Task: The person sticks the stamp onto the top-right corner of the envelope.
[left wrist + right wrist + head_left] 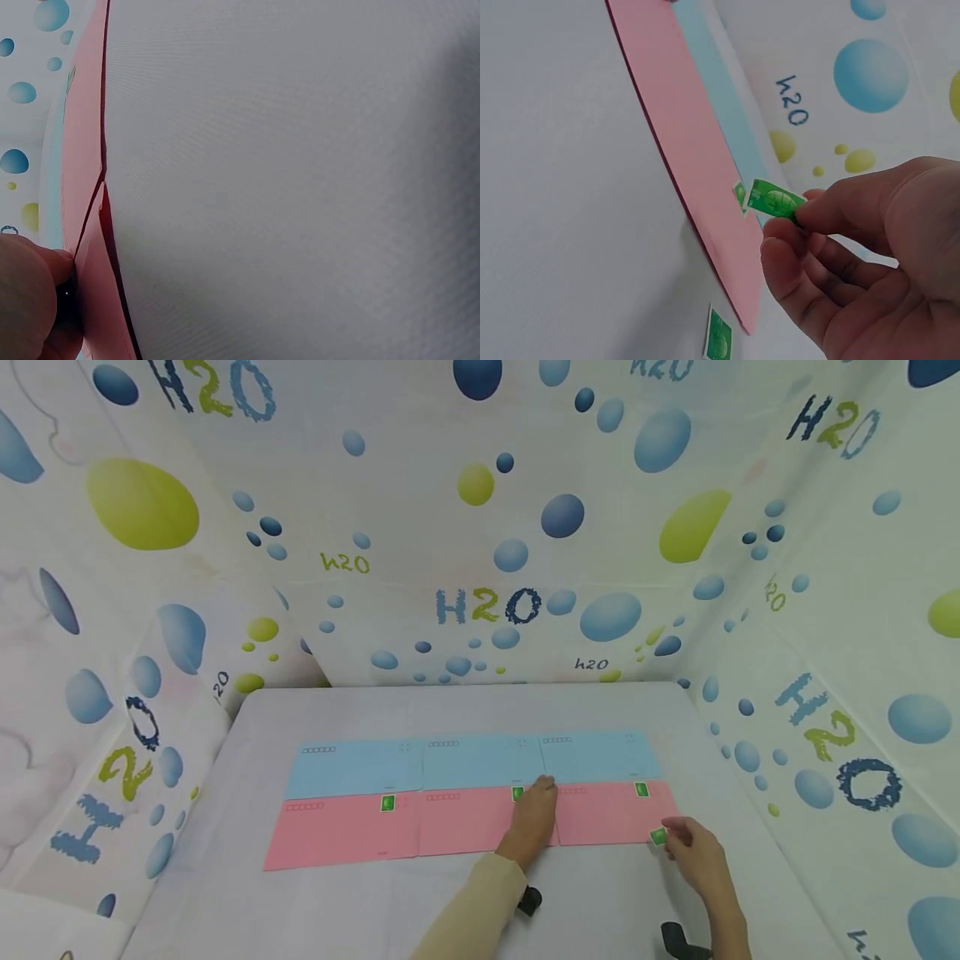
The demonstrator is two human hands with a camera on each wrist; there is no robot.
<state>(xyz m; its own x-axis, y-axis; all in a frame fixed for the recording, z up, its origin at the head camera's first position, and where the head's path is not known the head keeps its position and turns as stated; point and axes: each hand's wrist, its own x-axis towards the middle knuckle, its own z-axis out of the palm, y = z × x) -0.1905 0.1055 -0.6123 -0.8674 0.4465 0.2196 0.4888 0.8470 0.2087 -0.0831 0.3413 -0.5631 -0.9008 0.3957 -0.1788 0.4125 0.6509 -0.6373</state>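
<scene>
Pinched between the thumb and fingertips of my right hand is a small green stamp with a white border. It is held up over the right end of the right pink envelope. A second green stamp lies on the white table beside that envelope's corner in the right wrist view. My left hand rests on the pink envelopes where the middle and right ones meet, fingers reaching toward the blue row. It partly covers a green stamp on the middle pink envelope.
Three blue envelopes form a row behind the pink ones. The left pink envelope and the right one each bear a green stamp near the top right. Patterned cloth walls enclose the white table at the back and sides.
</scene>
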